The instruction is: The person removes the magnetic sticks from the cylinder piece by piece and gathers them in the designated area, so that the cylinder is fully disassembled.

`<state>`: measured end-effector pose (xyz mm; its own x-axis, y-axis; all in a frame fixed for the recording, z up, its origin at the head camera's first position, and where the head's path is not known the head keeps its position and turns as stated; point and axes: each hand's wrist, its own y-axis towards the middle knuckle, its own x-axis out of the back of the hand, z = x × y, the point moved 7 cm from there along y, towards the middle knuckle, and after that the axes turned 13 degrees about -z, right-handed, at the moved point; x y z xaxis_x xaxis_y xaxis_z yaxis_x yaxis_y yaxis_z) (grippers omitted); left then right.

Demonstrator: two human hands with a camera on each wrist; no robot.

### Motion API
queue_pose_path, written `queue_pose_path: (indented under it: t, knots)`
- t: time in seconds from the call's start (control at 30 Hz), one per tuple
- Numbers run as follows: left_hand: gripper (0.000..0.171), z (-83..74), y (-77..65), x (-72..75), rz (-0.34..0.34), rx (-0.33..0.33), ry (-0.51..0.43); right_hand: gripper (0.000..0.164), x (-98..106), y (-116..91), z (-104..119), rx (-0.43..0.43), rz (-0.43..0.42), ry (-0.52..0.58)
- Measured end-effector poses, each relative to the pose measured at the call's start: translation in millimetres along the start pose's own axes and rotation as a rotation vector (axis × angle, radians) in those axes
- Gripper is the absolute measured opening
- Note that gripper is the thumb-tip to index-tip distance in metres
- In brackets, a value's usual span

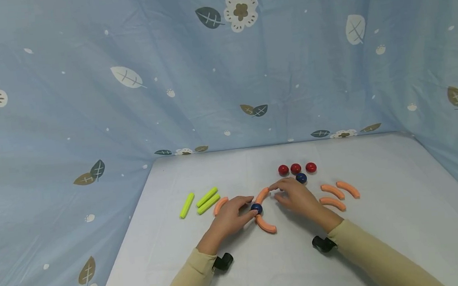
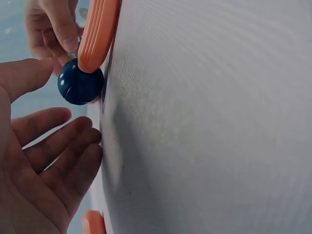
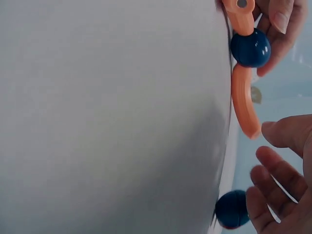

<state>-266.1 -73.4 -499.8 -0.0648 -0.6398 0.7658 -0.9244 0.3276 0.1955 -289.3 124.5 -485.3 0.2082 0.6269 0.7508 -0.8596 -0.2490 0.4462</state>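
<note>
A dark blue ball [image 1: 256,209] sits on the table between two curved orange sticks, whose ends meet it. The upper stick [image 1: 262,195] slants away to the right, and the lower stick [image 1: 266,225] bends toward the near side. My left hand [image 1: 230,216] is at the ball's left, its thumb and index finger spread around that side and the other fingers loosely bent. By the far end of the upper stick is my right hand [image 1: 295,197], fingers apart; in the right wrist view its thumb [image 3: 280,131] lies right at the end of that stick [image 3: 246,102].
Several red balls [image 1: 295,168] and another blue ball [image 1: 301,178] lie beyond the right hand. Three curved orange sticks [image 1: 332,191] are at the right. Left of the left hand are three yellow-green sticks [image 1: 208,204] and one more orange stick [image 1: 220,205].
</note>
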Motion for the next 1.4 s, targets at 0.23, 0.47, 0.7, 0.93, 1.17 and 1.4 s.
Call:
queue_pose_path:
  t: [0.23,0.47,0.7,0.93,1.17,1.4]
  knots:
    - [0.055,2.4,-2.5,1.5,-0.006,0.007,-0.014,0.031,-9.8,7.2,11.8,0.102,0.020,0.053]
    - [0.056,5.6,-1.7,0.5,-0.016,0.015,-0.039,0.030,-23.2,8.2,20.4,0.152,0.146,0.085]
    - [0.056,5.2,-2.1,0.7,-0.009,0.030,-0.038,0.027,-27.9,9.2,21.1,0.138,0.152,-0.005]
    - [0.055,7.2,-2.9,0.2,-0.015,0.043,-0.033,0.023,-23.9,5.6,18.9,0.120,0.134,-0.086]
    - [0.052,6.3,-2.5,0.4,-0.027,0.045,-0.042,0.020,-14.5,-3.5,13.9,0.043,0.103,-0.111]
    - [0.048,1.3,0.4,1.5,-0.076,0.012,-0.033,0.021,-9.4,-10.4,10.1,-0.041,0.074,-0.119]
